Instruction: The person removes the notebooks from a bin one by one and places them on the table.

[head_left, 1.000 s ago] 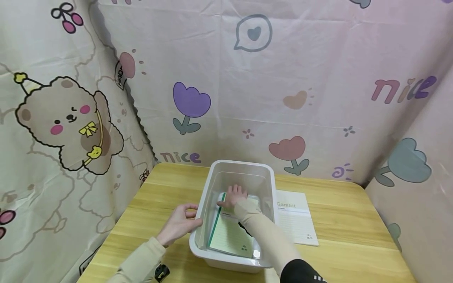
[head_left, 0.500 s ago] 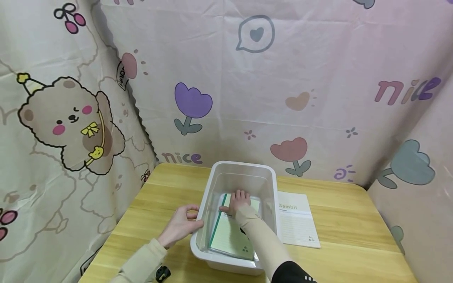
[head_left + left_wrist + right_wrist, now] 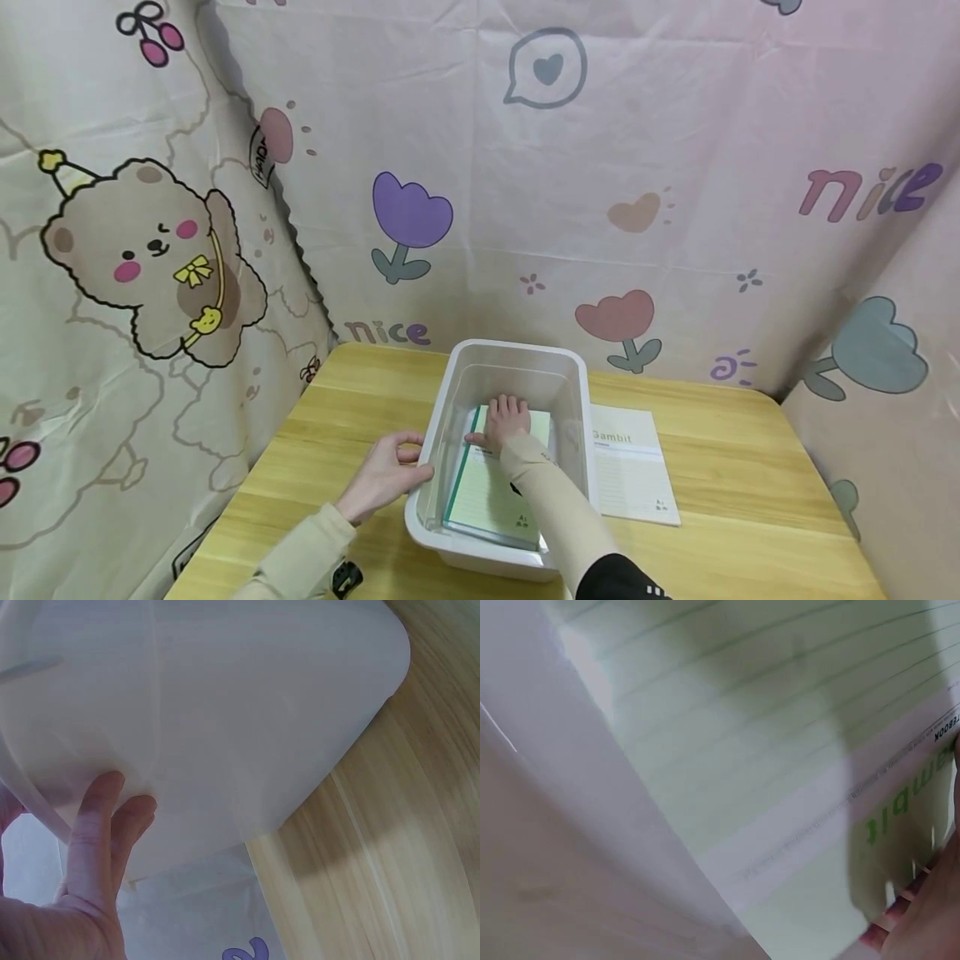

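Note:
A white plastic bin (image 3: 517, 347) stands near the middle of the table. My left hand (image 3: 384, 475) grips its left rim, thumb over the edge and fingers against the outer wall, as the left wrist view also shows the fingers (image 3: 94, 840). Inside the bin lies a pale green notebook (image 3: 491, 500) with a darker green spine. My right hand (image 3: 507, 423) rests on its upper part, fingers fairly straight and pointing to the far end. In the right wrist view, the ruled cover (image 3: 727, 750) lies beside the bin wall, and only part of that hand shows.
A white notebook (image 3: 633, 467) marked "Gambit" lies flat on the wooden table (image 3: 735, 467), right of the bin and partly hidden by it. Patterned cloth (image 3: 480, 167) hangs behind the table and along its sides.
My right forearm has shifted a little to the left, and the hand has moved slightly right over the green notebook. My left hand keeps its hold on the rim. The head view has drifted slightly.

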Tool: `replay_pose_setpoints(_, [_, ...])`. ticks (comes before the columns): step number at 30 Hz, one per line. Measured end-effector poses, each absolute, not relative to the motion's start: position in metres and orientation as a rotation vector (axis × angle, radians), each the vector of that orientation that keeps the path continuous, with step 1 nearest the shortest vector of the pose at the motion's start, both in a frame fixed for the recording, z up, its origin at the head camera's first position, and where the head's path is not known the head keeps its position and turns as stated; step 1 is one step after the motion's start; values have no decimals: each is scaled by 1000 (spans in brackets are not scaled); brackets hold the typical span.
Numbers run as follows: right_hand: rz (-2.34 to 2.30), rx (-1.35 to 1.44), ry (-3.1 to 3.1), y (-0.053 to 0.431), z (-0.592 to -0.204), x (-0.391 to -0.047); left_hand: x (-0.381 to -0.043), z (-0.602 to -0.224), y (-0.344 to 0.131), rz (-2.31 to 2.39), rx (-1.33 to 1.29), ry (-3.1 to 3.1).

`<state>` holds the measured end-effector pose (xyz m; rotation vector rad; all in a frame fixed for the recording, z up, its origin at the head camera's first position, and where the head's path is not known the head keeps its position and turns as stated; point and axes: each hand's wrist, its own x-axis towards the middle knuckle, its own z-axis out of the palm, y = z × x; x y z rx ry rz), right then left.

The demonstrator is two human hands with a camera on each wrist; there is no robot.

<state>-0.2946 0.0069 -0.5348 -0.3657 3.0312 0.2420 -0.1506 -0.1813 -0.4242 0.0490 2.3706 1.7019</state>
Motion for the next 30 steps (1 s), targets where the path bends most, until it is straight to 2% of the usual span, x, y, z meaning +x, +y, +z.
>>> replay_pose_setpoints(22, [-10, -515, 3131, 13, -532, -303, -151, -424, -180, 1697, 31, 2382])
replay_pose_setpoints(30, [10, -485, 3116, 13, -529, -303, -151, -424, -180, 1706, 43, 2373])
